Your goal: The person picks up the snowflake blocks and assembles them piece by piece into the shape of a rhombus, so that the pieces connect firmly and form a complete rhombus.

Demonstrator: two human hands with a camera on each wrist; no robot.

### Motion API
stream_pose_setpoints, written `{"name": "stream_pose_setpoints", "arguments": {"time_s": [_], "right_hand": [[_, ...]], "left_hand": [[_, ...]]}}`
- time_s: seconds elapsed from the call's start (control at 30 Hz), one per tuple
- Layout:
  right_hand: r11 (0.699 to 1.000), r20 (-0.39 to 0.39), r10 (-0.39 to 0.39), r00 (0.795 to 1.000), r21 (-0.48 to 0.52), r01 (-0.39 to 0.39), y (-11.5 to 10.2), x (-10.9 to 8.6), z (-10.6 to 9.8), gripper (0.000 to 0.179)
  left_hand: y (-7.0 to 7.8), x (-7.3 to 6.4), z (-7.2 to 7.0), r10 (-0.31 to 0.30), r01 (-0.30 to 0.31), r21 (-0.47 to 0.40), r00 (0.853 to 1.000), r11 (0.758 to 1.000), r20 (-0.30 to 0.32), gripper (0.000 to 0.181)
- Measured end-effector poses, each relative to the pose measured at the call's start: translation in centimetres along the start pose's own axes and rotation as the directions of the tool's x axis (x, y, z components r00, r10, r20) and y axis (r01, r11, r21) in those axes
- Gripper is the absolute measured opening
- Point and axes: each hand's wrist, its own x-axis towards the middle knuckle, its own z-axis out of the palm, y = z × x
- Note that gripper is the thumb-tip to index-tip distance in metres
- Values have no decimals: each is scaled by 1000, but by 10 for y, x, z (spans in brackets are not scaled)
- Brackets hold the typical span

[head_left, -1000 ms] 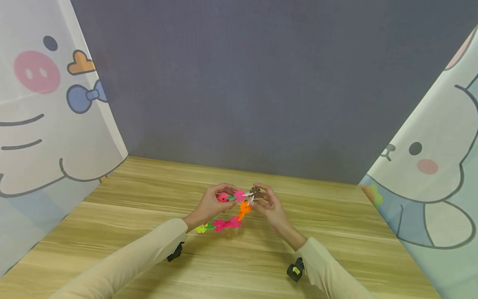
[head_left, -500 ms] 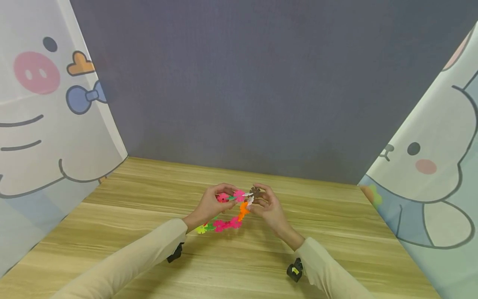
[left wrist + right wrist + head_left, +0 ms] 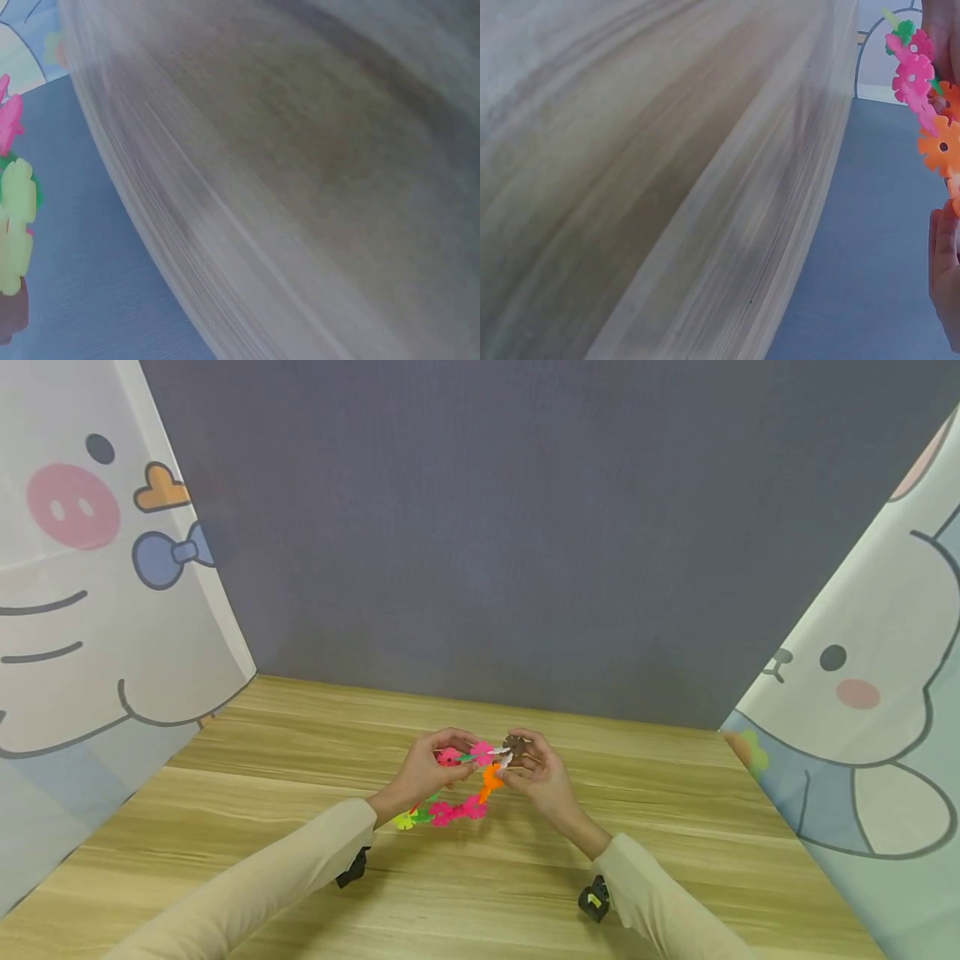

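A loop of interlocking snowflake discs hangs between my two hands above the table. With thumb and fingers, my left hand [image 3: 422,770] grips the loop's upper left near a pink disc [image 3: 448,757]. My right hand [image 3: 549,783] pinches its right end, fingertips at a brown disc [image 3: 514,746] and thumb by the white disc [image 3: 506,761] and orange disc [image 3: 492,775]. Lower pink discs [image 3: 441,813] and a yellow disc [image 3: 405,820] hang below the left hand. In the right wrist view, orange and pink discs [image 3: 913,75] run between the hands. The left palm hides part of the loop.
The wood-grain table [image 3: 465,893] extends around the hands. Behind it stands a dark grey panel [image 3: 480,543], with cartoon-printed sheets [image 3: 67,610] at both sides. Black wrist cameras [image 3: 594,900] sit under the beige sleeves.
The right thumb and fingers shift slightly around the brown, white and orange discs, and the brown disc turns a little. My left hand stays in place, holding the chain.
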Motion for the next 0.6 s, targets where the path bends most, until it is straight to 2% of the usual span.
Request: {"name": "stream_pose_setpoints", "arguments": {"time_s": [0.27, 0.6], "right_hand": [[1000, 27, 1, 1000, -2, -1, 0, 1, -2, 56], [998, 85, -12, 996, -62, 18, 1, 0, -5, 60]], "left_hand": [[0, 0, -1, 4, -4, -20, 1000, 1000, 13, 33], [0, -2, -3, 7, -6, -18, 999, 1000, 31, 32]]}}
